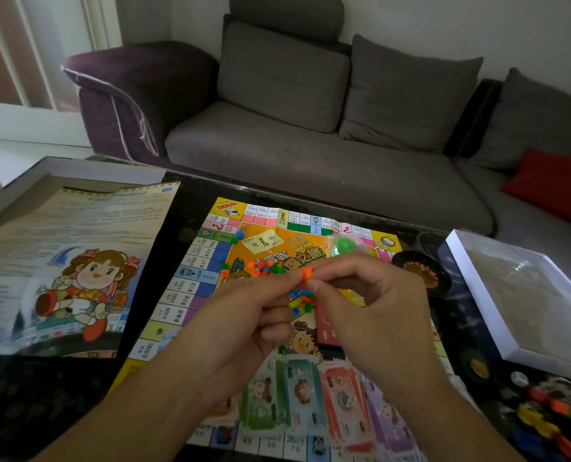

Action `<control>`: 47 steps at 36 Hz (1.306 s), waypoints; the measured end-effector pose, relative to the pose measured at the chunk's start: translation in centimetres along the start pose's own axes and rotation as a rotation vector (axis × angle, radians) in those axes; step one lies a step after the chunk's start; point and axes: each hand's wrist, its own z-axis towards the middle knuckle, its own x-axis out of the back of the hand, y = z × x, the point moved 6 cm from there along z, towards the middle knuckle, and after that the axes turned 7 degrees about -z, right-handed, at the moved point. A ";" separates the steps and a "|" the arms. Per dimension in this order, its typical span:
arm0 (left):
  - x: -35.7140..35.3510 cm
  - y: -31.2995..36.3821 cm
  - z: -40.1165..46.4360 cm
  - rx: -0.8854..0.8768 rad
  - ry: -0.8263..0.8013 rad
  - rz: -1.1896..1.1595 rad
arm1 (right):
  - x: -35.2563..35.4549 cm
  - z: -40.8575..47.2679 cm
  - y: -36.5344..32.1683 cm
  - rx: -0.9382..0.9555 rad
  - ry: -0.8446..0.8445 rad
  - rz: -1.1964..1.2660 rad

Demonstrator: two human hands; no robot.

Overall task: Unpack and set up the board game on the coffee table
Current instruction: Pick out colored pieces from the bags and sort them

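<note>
Head view looks down on a dark, glossy coffee table (184,195) where a thin paper game board (210,261) lies unfolded flat, its creases showing and its edge lined with small coloured squares. Both hands meet above the middle of the board: the left hand (244,315) and the right hand (374,305) each have fingers curled inward, fingertips pinching one small orange plastic piece (307,273) between them. Under and just beyond the hands a loose scatter of tiny blocky plastic pieces (264,266) in orange, green and blue lies on the board; they are too small and crowded to count. Near the board's near edge sit four fanned stacks of paper play money (310,391), green, teal, orange and purple. Far right on the board lies a clear bag with green pieces (344,245), and just beside it a round black spinner (420,271). At left, a large matte printed sheet with a cartoon child (77,258) rests across an open cardboard box half (27,175); at right lies the other box half (527,295), white-rimmed. Chunky coloured tokens (550,415) cluster at the near right corner. A grey fabric sofa (310,155) with three back cushions and one red cushion (550,181) stands beyond.
</note>
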 end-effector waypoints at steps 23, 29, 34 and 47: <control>-0.6 -0.1 -0.1 -0.086 -0.022 -0.054 | 0.1 0.2 -0.6 0.030 0.046 0.129; -0.4 0.3 -0.3 -0.106 -0.001 -0.043 | 0.1 0.5 -0.6 0.053 0.023 0.096; -0.2 0.6 -0.5 -0.127 0.012 0.009 | 0.1 0.4 -0.7 0.087 -0.009 0.035; -0.2 1.2 -0.7 -0.209 0.049 0.278 | 0.2 -0.1 -0.8 0.139 -0.041 -0.118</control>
